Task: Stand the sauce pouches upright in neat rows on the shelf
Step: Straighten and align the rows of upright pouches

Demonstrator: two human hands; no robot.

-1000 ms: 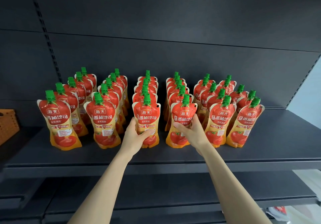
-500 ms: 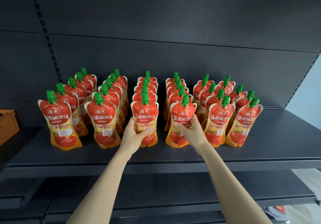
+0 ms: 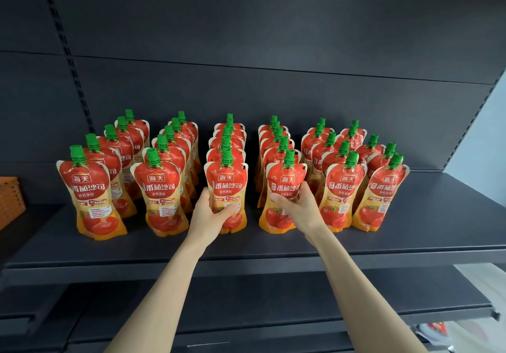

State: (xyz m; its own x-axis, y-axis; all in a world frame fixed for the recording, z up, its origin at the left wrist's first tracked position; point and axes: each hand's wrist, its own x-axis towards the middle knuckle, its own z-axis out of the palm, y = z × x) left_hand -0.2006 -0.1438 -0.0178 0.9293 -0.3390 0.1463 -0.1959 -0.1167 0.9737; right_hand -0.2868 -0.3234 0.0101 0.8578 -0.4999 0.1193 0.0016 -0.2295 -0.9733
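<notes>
Sauce pouches (image 3: 227, 180) inside your curled fingers (image 3: 230, 209) barely shifted; left hand (image 3: 209, 214) and right hand (image 3: 299, 209) still grip them, rows nearly done.

Small change only. The front middle pouch (image 3: 227, 188), in the left hand (image 3: 210, 213) grip, has been nudged slightly left on the shelf (image 3: 273, 246). A second ago its green cap (image 3: 226, 157) sat a touch right of the caps in the row behind (image 3: 228, 133); now it lines up with them. The left hand moved with it. The gap to the neighbouring front pouch (image 3: 286, 185), gripped by the right hand (image 3: 301, 210), is marginally wider. Any shift of that pouch can't be told apart from camera drift, since the whole view slid a little.
</notes>
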